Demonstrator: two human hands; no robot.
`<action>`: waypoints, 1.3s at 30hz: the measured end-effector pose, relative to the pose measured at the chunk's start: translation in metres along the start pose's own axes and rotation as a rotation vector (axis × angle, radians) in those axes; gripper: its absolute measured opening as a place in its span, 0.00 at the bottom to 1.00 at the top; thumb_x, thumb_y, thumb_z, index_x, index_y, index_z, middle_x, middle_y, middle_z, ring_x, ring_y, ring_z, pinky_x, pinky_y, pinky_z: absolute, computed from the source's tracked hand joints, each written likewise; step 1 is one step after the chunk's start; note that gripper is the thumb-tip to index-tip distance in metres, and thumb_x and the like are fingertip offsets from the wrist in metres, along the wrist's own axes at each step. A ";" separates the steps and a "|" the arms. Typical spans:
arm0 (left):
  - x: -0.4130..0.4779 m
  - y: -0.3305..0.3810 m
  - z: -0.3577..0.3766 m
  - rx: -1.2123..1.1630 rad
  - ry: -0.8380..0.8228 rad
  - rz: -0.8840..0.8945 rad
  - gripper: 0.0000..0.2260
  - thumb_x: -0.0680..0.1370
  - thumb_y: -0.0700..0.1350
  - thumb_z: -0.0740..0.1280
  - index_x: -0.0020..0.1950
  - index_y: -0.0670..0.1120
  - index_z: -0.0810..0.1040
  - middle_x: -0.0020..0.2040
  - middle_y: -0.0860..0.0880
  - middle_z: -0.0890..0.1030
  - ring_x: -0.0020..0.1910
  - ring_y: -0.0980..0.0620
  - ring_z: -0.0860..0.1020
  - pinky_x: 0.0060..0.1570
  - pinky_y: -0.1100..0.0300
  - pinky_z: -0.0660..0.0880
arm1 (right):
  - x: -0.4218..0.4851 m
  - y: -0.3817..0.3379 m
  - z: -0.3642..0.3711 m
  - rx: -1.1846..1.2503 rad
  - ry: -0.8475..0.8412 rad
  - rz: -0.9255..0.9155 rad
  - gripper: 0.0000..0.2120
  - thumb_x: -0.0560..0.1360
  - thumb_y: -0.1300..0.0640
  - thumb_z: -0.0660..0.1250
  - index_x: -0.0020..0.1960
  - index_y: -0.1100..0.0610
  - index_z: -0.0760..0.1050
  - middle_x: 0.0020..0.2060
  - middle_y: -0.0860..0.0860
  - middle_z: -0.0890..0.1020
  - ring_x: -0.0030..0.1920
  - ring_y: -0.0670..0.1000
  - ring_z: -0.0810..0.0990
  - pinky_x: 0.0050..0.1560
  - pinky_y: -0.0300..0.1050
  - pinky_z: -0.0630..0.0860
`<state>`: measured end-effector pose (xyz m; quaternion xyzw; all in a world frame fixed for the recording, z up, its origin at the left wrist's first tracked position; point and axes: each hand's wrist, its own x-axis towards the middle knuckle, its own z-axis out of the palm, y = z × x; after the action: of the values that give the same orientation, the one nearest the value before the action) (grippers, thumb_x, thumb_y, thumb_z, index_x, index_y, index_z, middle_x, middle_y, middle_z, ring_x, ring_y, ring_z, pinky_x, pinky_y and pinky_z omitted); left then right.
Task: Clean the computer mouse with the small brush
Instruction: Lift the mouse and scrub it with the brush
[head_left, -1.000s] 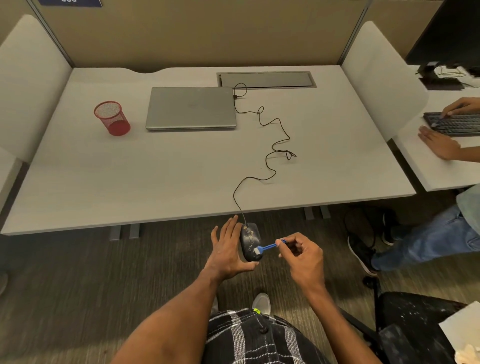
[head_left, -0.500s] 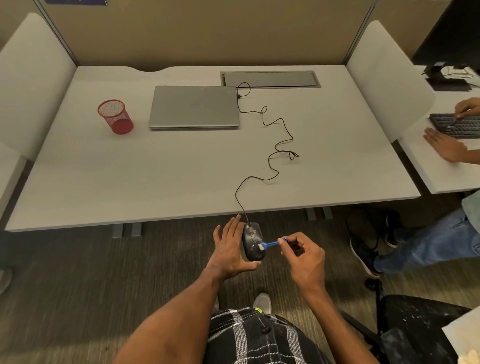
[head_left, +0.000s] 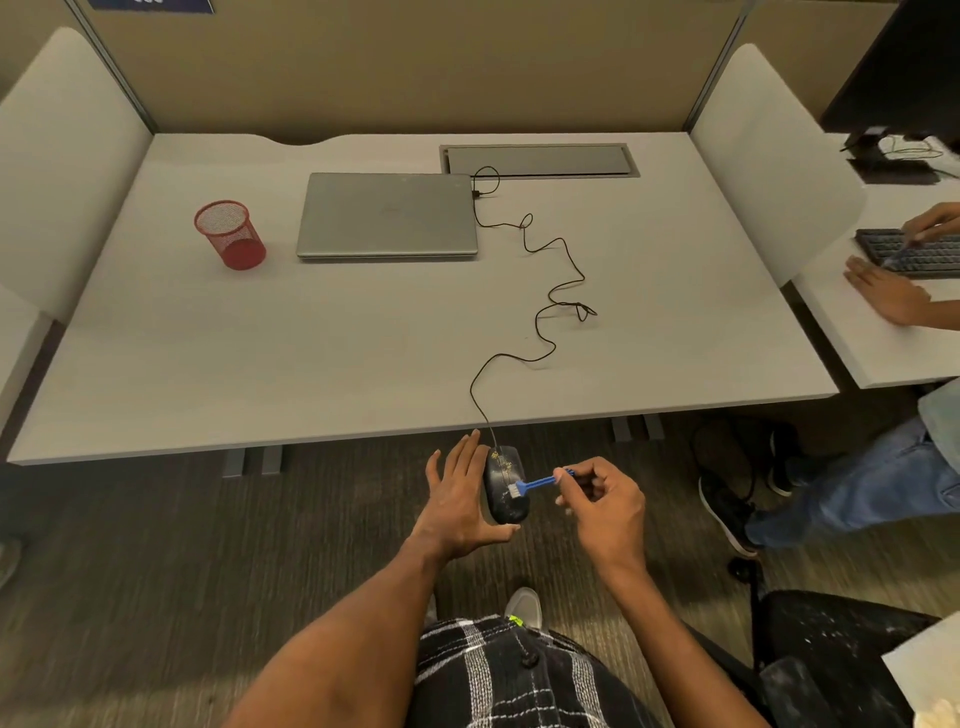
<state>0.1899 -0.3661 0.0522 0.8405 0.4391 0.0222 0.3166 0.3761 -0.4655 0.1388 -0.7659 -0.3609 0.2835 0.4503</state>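
A black wired computer mouse (head_left: 503, 506) rests in my left hand (head_left: 460, 501), held in front of the desk's near edge with the fingers stretched along its left side and the thumb under its rear. My right hand (head_left: 602, 506) pinches the handle of a small blue brush (head_left: 540, 483). The brush's white bristles touch the top of the mouse near its middle. The mouse's thin black cable (head_left: 540, 312) runs up over the desk edge to a closed grey laptop (head_left: 387, 215).
The grey desk (head_left: 260, 353) carries a red mesh cup (head_left: 231, 235) at the left and a cable hatch (head_left: 540, 160) at the back. White dividers flank the desk. Another person (head_left: 883, 296) types at a keyboard on the right. A black chair (head_left: 831, 649) stands at lower right.
The brush head has shifted slightly along the top of the mouse, from near its lower end toward its middle. Both hands stay in about the same place.
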 end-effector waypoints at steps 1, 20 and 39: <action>0.000 0.001 0.000 0.008 -0.005 0.011 0.58 0.68 0.74 0.73 0.85 0.47 0.49 0.86 0.48 0.43 0.85 0.50 0.40 0.80 0.36 0.36 | 0.002 -0.001 0.001 -0.003 0.035 0.012 0.03 0.79 0.58 0.75 0.46 0.53 0.83 0.36 0.49 0.85 0.37 0.47 0.85 0.38 0.42 0.83; -0.002 0.001 0.000 0.031 -0.005 0.043 0.57 0.68 0.73 0.73 0.85 0.47 0.51 0.86 0.48 0.45 0.85 0.51 0.40 0.81 0.37 0.35 | 0.034 -0.012 0.011 -0.026 0.103 0.018 0.04 0.79 0.57 0.75 0.46 0.52 0.82 0.36 0.47 0.85 0.38 0.43 0.84 0.38 0.38 0.81; 0.004 -0.002 -0.003 0.079 -0.008 0.034 0.58 0.67 0.75 0.70 0.85 0.48 0.48 0.86 0.49 0.42 0.84 0.51 0.33 0.80 0.36 0.32 | 0.043 -0.014 0.006 -0.075 0.092 0.018 0.04 0.78 0.55 0.75 0.45 0.51 0.82 0.37 0.46 0.85 0.39 0.43 0.85 0.38 0.34 0.79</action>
<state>0.1895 -0.3603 0.0526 0.8598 0.4241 0.0070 0.2843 0.3922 -0.4226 0.1438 -0.7978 -0.3433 0.2382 0.4346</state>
